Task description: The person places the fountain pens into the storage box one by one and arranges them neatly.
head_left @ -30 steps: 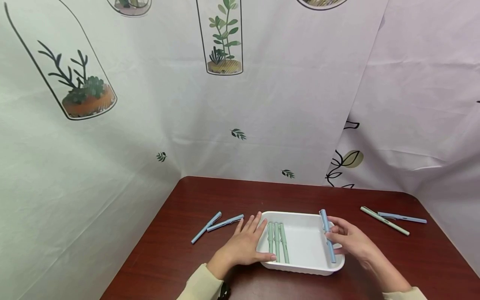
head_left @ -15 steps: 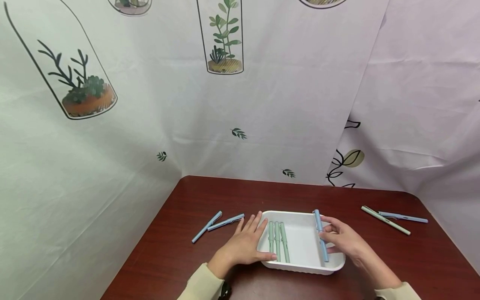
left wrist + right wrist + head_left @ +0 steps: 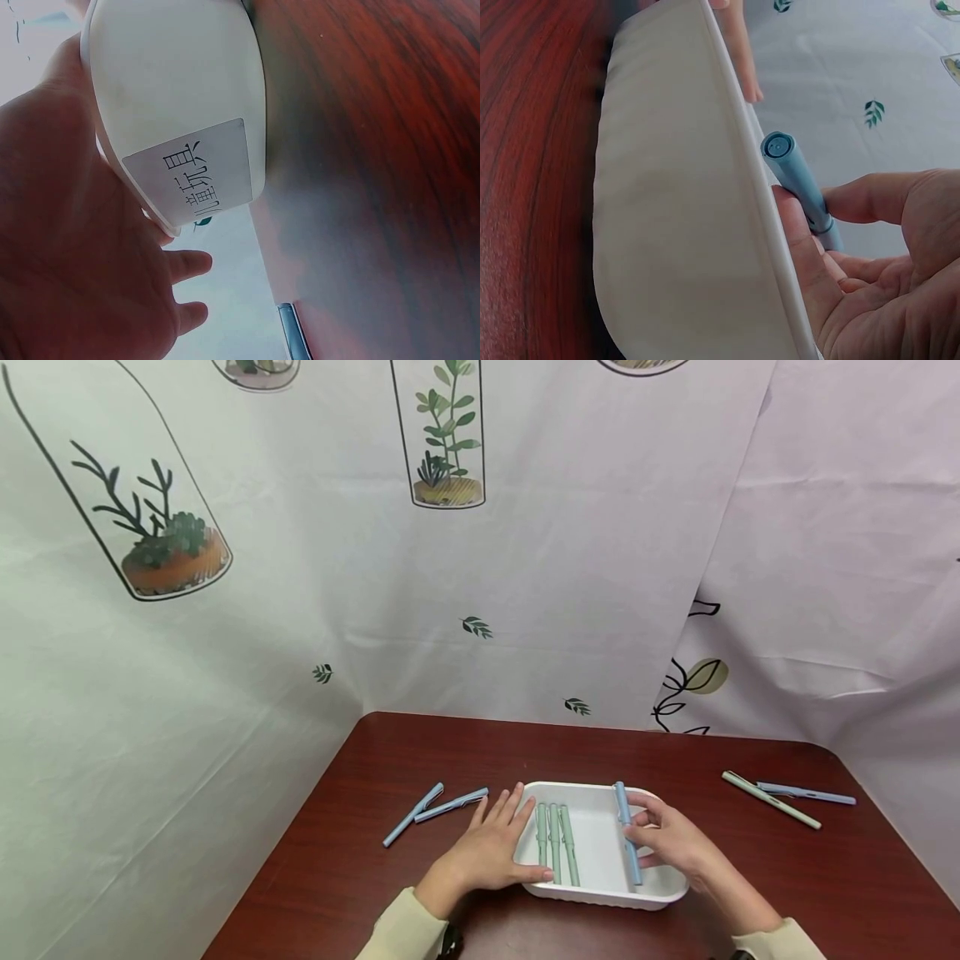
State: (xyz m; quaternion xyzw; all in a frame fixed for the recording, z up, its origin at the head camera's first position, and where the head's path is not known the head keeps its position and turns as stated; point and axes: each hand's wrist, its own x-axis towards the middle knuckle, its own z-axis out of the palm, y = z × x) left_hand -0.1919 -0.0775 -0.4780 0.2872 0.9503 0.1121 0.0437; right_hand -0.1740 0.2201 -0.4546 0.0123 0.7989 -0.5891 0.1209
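Observation:
A white tray [image 3: 600,897] stands on the table, with three pale green pens [image 3: 555,843] side by side in its left part. My left hand [image 3: 487,852] rests with spread, straight fingers on the tray's left rim; in the left wrist view the palm lies along the tray's labelled end wall [image 3: 180,67]. Over the tray's right part, my right hand [image 3: 671,843] pinches a blue pen [image 3: 628,835] between thumb and fingers, its length running front to back. From the right wrist view, the pen's round end [image 3: 778,145] shows just past the tray rim.
Two blue pens [image 3: 412,815] lie on the dark red table [image 3: 322,860] left of the tray. On the right, a green pen [image 3: 772,800] lies close to another blue pen [image 3: 813,796]. A white printed cloth [image 3: 525,610] hangs behind the table.
My right hand has carried the blue pen leftward over the tray, from near its right wall toward the middle. The left hand has stayed on the left rim.

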